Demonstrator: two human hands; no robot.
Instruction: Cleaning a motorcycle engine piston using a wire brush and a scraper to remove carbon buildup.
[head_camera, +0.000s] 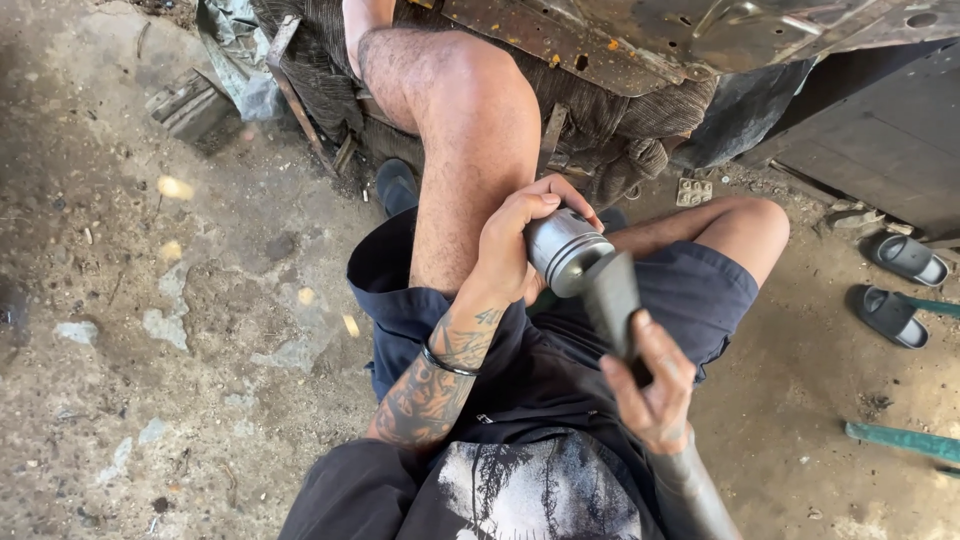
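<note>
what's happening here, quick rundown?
A person sits low over a dirt floor. The left hand grips a grooved metal cylinder, likely a piston, above the lap. The right hand holds a dark flat tool with its tip at the cylinder's end face. Two grey slippers lie on the ground nearby, under rusty metal sheet.

one view only, from a camera worn on the person's head, tilted steeply down over chest and lap. it faces forward and downward, so the black printed shirt fills the bottom edge and the bent knees rise toward the top. the left hand (515, 245) and right hand (650, 385) sit close to the lens, just right of centre. farther off lies the dirt floor (150, 300) at left, a pair of grey sandals (900, 285) at the right edge, rusted metal sheet (600, 35) along the top
</note>
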